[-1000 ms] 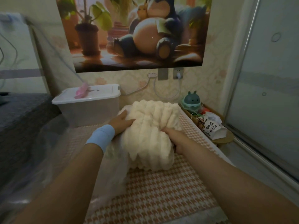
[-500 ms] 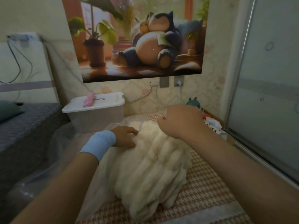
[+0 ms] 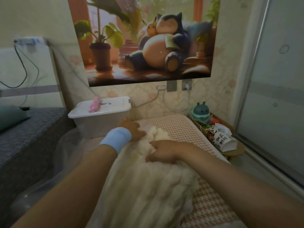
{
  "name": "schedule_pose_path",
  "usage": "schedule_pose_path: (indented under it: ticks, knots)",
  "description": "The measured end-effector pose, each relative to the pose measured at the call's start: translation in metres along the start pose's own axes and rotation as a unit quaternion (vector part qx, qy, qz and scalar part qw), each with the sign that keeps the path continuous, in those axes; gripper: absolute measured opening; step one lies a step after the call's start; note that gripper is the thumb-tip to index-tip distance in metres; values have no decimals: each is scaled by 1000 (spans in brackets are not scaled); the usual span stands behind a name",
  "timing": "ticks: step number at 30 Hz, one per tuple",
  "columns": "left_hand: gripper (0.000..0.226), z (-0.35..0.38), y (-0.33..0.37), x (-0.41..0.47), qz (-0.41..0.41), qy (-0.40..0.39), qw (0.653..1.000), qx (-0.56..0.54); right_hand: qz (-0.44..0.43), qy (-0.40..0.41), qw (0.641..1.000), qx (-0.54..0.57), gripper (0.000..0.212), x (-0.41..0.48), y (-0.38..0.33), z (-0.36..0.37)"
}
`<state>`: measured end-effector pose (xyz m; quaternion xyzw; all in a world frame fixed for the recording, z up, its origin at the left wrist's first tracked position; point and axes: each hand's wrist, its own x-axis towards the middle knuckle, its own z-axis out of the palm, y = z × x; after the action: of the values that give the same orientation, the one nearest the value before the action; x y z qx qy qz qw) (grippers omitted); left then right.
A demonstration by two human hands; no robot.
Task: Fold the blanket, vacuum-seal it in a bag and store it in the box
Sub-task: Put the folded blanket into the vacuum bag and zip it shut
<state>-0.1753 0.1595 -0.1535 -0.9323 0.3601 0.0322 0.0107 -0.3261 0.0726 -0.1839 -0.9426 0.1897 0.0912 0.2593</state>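
A cream ribbed fluffy blanket lies bundled on a pink houndstooth mat. A clear plastic bag spreads out to its left, and a thin film seems to cover the blanket's left side. My left hand, with a blue wristband, rests at the blanket's far end, fingers stretched toward the fluff. Across the top of the bundle my right hand presses down flat, fingers pointing left. The storage box, translucent with a white lid, stands shut just beyond my left hand.
A pink object lies on the box lid. A grey bed is on the left. To the right of the mat are a teal toy, a tissue pack, and a sliding glass door. Cables hang from wall sockets.
My right hand let go of the blanket's near side, rose over it, and now presses on its top. The bundle has sunk flatter and longer toward me. My left hand stayed at the far end.
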Motion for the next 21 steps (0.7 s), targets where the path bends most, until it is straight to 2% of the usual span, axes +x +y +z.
schedule_pose_path:
  ticks: [4, 7, 9, 12, 13, 14, 16, 17, 19, 21]
  knots:
    - [76, 6, 12, 30, 19, -48, 999, 0, -1, -13, 1000, 25, 73, 12, -1, -11]
    - [70, 4, 9, 43, 11, -42, 999, -7, 1, 4, 990, 139, 71, 28, 5, -21]
    - [66, 1, 5, 50, 11, -52, 999, -7, 42, 49, 970, 233, 82, 48, 12, -37]
    - [61, 2, -1, 66, 11, -90, 995, -34, 147, 92, 960, 222, 109, 78, 29, -62]
    - [61, 2, -2, 70, 17, -97, 995, -28, 172, 81, 960, 206, 108, 85, 34, -65]
    - [60, 2, -2, 71, 20, -104, 994, -27, 188, 38, 960, 202, 103, 89, 36, -66]
    - [51, 0, 3, 71, 25, -108, 994, -17, 190, -95, 946, 245, 90, 91, 33, -64]
    - [45, -2, 6, 68, 30, -103, 994, -11, 159, -146, 933, 288, 82, 88, 28, -63]
    - [38, -3, 6, 71, 22, -87, 995, -30, 88, -172, 915, 353, 65, 82, 16, -61]
    - [42, -6, 3, 73, -7, -48, 995, -83, 49, -179, 932, 312, 51, 74, 3, -58]
